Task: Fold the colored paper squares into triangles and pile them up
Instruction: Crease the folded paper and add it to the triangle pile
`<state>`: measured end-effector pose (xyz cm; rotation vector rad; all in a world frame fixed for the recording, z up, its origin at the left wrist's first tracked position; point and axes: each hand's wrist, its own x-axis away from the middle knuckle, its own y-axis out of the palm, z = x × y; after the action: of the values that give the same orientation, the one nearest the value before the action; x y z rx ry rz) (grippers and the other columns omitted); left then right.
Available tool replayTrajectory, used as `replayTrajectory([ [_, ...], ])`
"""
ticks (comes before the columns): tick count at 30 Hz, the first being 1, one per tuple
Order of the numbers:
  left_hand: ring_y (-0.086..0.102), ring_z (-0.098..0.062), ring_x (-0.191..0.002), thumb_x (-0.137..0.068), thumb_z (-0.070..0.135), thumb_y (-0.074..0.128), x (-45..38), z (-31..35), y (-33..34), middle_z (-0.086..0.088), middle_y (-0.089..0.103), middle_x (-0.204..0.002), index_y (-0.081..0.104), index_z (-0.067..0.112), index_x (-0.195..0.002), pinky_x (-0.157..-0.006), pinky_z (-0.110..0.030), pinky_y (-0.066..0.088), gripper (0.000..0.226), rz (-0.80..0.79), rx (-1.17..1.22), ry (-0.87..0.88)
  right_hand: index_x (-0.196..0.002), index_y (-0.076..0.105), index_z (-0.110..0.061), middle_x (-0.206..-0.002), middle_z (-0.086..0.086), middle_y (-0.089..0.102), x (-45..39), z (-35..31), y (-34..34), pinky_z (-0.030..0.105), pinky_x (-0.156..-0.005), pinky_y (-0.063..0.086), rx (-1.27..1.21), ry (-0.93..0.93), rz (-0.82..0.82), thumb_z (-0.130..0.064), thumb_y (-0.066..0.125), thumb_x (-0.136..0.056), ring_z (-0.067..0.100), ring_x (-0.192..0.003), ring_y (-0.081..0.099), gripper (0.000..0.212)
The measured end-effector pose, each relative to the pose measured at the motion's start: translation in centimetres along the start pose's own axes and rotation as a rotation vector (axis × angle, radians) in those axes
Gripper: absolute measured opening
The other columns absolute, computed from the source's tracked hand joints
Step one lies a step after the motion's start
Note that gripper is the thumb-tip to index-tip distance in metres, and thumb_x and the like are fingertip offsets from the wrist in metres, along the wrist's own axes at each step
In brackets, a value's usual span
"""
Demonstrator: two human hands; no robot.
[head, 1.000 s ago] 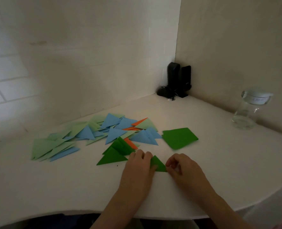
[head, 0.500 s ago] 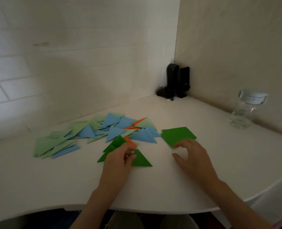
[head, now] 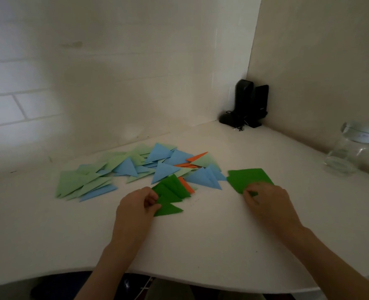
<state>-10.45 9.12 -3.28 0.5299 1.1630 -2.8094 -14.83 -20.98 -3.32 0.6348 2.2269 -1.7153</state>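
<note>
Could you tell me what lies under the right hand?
The right hand rests on the near edge of the dark green paper squares; how many sheets are stacked there is hidden.

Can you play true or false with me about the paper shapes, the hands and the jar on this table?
1. The left hand holds a dark green folded paper triangle. True.
2. The right hand rests on a stack of orange squares. False: it is on the stack of dark green paper squares.
3. The clear glass jar stands at the table's right. True.
4. The light blue paper triangles are stacked inside the jar. False: they lie on the white table.
</note>
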Motion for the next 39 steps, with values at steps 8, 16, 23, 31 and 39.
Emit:
replayTrajectory([
  [8, 0.049, -0.011, -0.073, -0.072, 0.007, 0.077, -1.9, -0.3, 1.1, 0.009, 0.056, -0.075, 0.066, 0.020, -0.073, -0.062, -0.013, 0.030, 0.017, 0.060, -0.102, 0.126, -0.076, 0.073, -0.024, -0.086, -0.005, 0.072, 0.2, 0.3, -0.1, 0.037, -0.077, 0.044, 0.041, 0.036, 0.113, -0.021, 0.077, -0.073, 0.021, -0.082, 0.066, 0.006],
  [16, 0.054, -0.005, -0.077, -0.078, 0.011, 0.074, 1.3, 4.1, 2.0, 0.010, 0.060, -0.086, 0.067, 0.019, -0.085, -0.069, -0.017, 0.046, 0.012, 0.053, 0.051, 0.363, -0.075, 0.071, -0.024, -0.089, -0.008, 0.069, 2.6, -2.9, -3.1, 0.033, -0.073, 0.035, -0.018, -0.172, 0.264, -0.034, 0.065, -0.077, 0.016, -0.084, 0.061, 0.012],
  [23, 0.049, 0.002, -0.095, -0.083, 0.038, 0.059, 3.6, 6.2, 5.1, 0.014, 0.055, -0.105, 0.064, 0.027, -0.102, -0.084, -0.010, 0.039, 0.023, -0.264, 0.129, 0.465, -0.071, 0.067, -0.031, -0.078, -0.017, 0.064, 5.7, -4.2, -1.6, 0.026, -0.069, 0.031, -0.079, -0.188, 0.021, -0.044, 0.050, -0.077, 0.009, -0.077, 0.060, 0.022],
  [31, 0.049, -0.002, -0.085, -0.083, 0.050, 0.052, 3.1, 6.4, 6.4, 0.012, 0.060, -0.086, 0.069, 0.024, -0.084, -0.077, -0.011, 0.035, 0.030, -0.266, 0.130, 0.454, -0.066, 0.066, -0.028, -0.069, -0.014, 0.062, 5.0, -3.3, -1.1, 0.016, -0.064, 0.043, -0.367, -0.001, -0.125, -0.056, 0.061, -0.066, 0.000, -0.067, 0.056, 0.029],
  [39, 0.046, 0.002, -0.075, -0.077, 0.050, 0.058, 1.9, 6.7, 7.0, 0.016, 0.050, -0.073, 0.058, 0.024, -0.072, -0.068, -0.008, 0.031, 0.026, -0.299, 0.136, 0.395, -0.068, 0.065, -0.036, -0.066, -0.022, 0.058, 3.9, -2.9, -1.6, 0.006, -0.063, 0.040, -0.365, 0.022, -0.244, -0.042, 0.074, -0.072, -0.005, -0.078, 0.057, 0.011],
])
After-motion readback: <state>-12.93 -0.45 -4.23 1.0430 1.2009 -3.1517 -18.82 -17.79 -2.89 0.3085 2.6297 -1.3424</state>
